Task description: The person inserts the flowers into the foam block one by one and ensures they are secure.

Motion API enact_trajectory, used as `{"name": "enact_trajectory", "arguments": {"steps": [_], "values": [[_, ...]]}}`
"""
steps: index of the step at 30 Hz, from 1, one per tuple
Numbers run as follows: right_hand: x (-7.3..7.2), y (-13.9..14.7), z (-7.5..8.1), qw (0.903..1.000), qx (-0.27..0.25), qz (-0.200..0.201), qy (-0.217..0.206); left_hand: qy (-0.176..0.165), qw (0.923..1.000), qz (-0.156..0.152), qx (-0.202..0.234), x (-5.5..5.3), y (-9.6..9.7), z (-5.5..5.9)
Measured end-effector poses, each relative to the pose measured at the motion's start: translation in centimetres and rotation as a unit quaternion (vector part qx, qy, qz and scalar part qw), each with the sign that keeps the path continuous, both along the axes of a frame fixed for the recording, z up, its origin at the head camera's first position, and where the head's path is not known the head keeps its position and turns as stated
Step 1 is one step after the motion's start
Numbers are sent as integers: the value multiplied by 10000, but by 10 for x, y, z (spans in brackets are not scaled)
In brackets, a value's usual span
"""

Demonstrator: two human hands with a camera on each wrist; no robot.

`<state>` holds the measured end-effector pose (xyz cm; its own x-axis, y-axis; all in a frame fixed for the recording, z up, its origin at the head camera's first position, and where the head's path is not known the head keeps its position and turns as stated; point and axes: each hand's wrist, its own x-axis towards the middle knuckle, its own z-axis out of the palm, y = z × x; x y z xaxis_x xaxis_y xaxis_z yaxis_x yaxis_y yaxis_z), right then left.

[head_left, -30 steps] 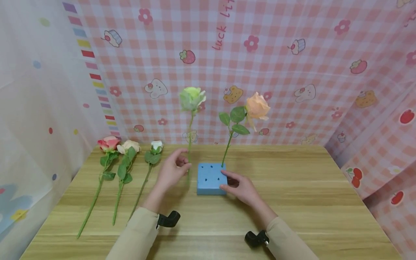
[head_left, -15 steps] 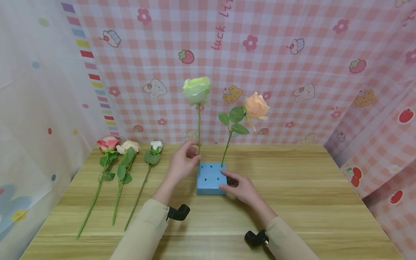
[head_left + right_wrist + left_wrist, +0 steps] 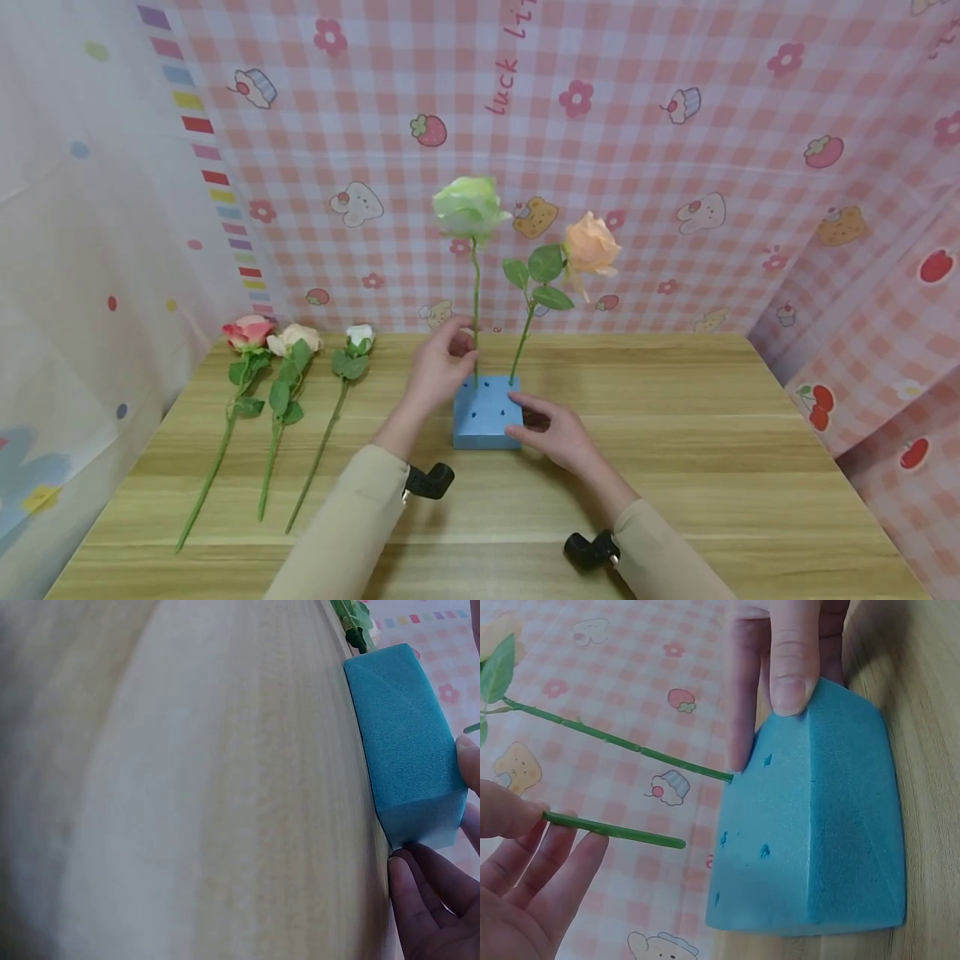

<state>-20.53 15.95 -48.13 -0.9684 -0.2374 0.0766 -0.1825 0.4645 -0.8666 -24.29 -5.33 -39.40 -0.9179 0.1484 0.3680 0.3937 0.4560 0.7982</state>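
Observation:
My left hand (image 3: 442,367) pinches the stem of a pale green artificial rose (image 3: 468,207), held upright above a blue foam block (image 3: 487,429). In the left wrist view the bare end of that stem (image 3: 630,832) stands just short of the block's holed top. My right hand (image 3: 558,433) holds the block's right side, its thumb at the edge and fingers around the corner. A peach rose (image 3: 591,243) with green leaves stands in the block's back right corner, leaning right. Several small dark holes show in the top.
Three more artificial roses lie on the wooden table (image 3: 720,467) at the left: a pink one (image 3: 249,332), a cream one (image 3: 296,339) and a small white one (image 3: 360,337). A pink checked cloth (image 3: 637,150) hangs behind the table.
My left hand has carried the green rose rightward, from beside the block to above its top. The right hand, the block and the peach rose have stayed in place.

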Motion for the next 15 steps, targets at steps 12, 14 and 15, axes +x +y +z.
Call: {"name": "enact_trajectory", "arguments": {"steps": [12,14,15], "values": [[0,0,0,10000,-3,-15,45,57,10000,64,-30,-9,12,-7],[0,0,-1,10000,-1,-8,42,70,9999,70,-27,-10,14,-8],[0,0,-1,10000,-1,-3,34,83,9999,74,-33,-10,14,-9]]}}
